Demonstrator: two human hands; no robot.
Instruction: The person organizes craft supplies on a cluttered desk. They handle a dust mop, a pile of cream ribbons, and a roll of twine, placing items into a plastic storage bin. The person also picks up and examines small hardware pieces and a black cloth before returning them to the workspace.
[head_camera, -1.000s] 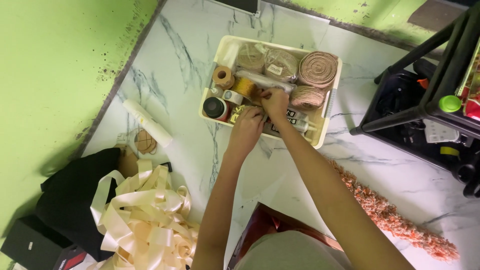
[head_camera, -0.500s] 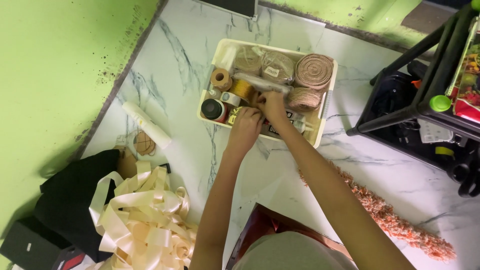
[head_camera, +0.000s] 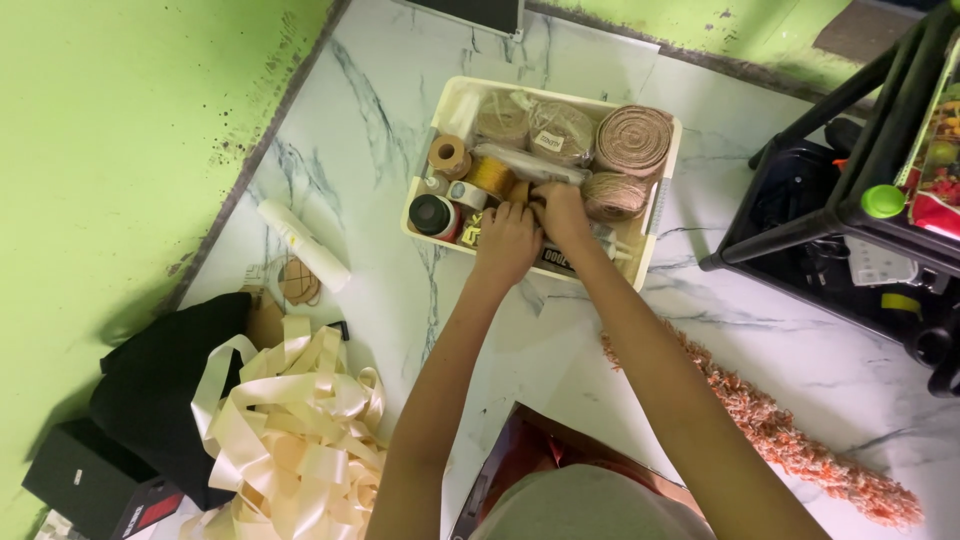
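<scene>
A cream plastic tray (head_camera: 441, 116) on the marble floor holds craft supplies: two jute ribbon rolls (head_camera: 633, 140), bagged twine bundles (head_camera: 562, 133), a small twine spool (head_camera: 449, 154), a yellow spool (head_camera: 492, 175) and a black-capped jar (head_camera: 433, 214). Both my hands reach into the tray's near side. My left hand (head_camera: 507, 238) rests with fingers curled over small items by the front wall. My right hand (head_camera: 562, 212) is beside it, fingers bent down among the items; what either hand grips is hidden.
A heap of cream satin ribbon (head_camera: 295, 430) lies at lower left beside a black bag (head_camera: 160, 390) and a black box (head_camera: 85, 480). A white tube (head_camera: 303, 243) lies by the green wall. An orange fluffy garland (head_camera: 780, 435) and a black rack (head_camera: 860, 200) are at right.
Both hands have stayed together in the tray's near side, shifting slightly among the items. The camera view has moved a little.
</scene>
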